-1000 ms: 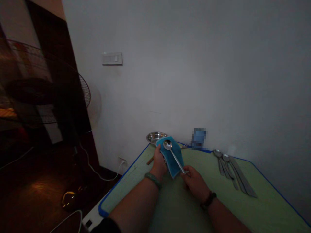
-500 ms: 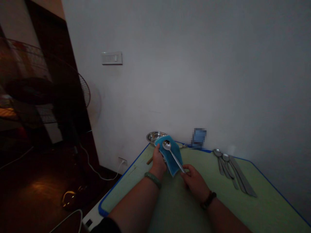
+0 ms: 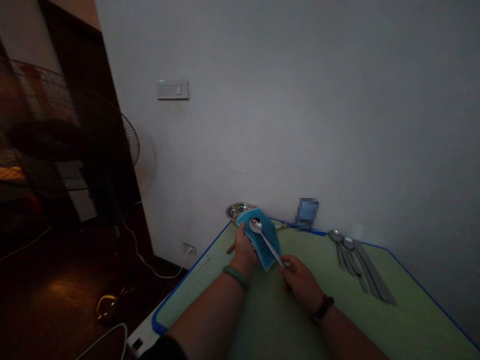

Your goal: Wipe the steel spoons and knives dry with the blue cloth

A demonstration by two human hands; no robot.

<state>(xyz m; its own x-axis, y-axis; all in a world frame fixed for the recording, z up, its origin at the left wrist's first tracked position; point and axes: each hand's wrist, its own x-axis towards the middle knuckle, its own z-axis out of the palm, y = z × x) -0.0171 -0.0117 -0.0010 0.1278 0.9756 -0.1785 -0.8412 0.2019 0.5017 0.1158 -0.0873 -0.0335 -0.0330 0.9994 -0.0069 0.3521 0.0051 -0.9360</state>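
A blue cloth [image 3: 268, 239] lies spread over the palm side of my left hand [image 3: 244, 250], whose thumb presses on its near edge. On top of the cloth rests the bowl of a metal spoon [image 3: 267, 242]. My right hand [image 3: 300, 280] pinches the end of the spoon's handle, just right of the cloth. Behind the cloth stands a shiny steel bowl [image 3: 233, 212], partly covered by it. A fork [image 3: 284, 226] pokes out past the cloth's right side. Under my left hand shows the end of a brown handle [image 3: 230, 248].
Several spoons [image 3: 348, 244] and knives [image 3: 375, 275] lie at the right of the green table [image 3: 420, 300] with blue edging. A blurred-out upright object [image 3: 307, 214] stands at the back by the wall. A floor fan [image 3: 129, 140] is at the left, near a plugged-in cable [image 3: 187, 255].
The cloth and the spoon's bowl have shifted very slightly to the left. Both hands keep their hold; everything else stays put.
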